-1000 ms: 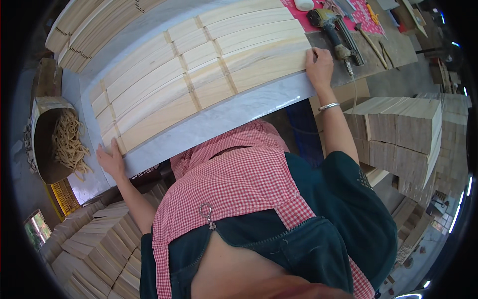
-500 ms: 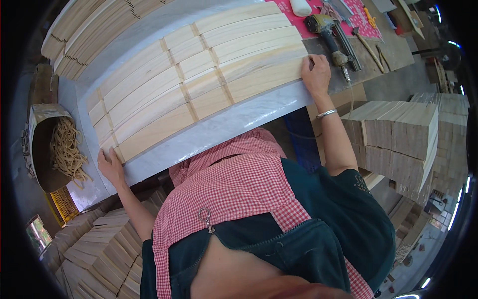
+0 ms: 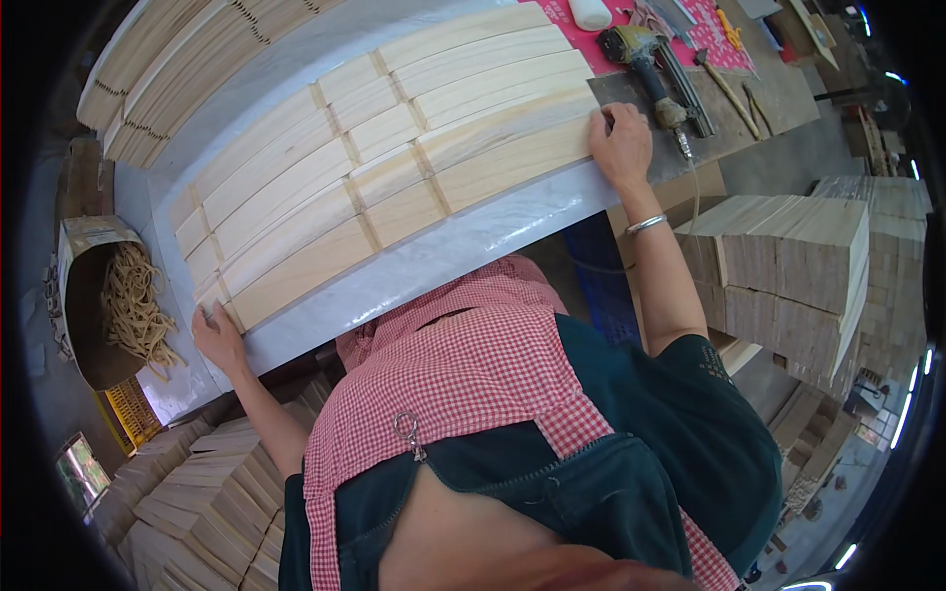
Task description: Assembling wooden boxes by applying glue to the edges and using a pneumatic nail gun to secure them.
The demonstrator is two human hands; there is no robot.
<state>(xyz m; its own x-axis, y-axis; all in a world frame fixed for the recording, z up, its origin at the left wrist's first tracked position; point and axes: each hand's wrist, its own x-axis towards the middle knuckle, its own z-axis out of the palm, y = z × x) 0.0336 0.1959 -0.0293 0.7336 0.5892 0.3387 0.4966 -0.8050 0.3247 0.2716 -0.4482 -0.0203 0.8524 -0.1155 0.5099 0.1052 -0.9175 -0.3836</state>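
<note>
Several long pale wooden slats [image 3: 394, 158] lie side by side on the bench, their edges together. Narrow tan bands cross them in rows; whether these are grooves or strips I cannot tell. At the near left corner, my left hand [image 3: 221, 340] grips the end of the nearest slat, thumb and fingers around the corner. My right hand [image 3: 622, 148] is curled against the right end of the slats, with its fingertips partly hidden. Past that hand lies a nail gun [image 3: 650, 79] with an air hose.
A pale marbled bench top [image 3: 473, 231] runs under the slats. An open carton [image 3: 89, 345] with a tangle of tan bands stands left. Stacked notched slats [image 3: 187, 69] fill the far left. A hammer [image 3: 727, 94] and pliers [image 3: 757, 108] lie right. Wood stacks [image 3: 778, 256] stand beyond my right arm.
The slats have shifted slightly left, and my right hand has moved a little left with their end. My left hand stays at the near left corner. The view has tilted slightly.
</note>
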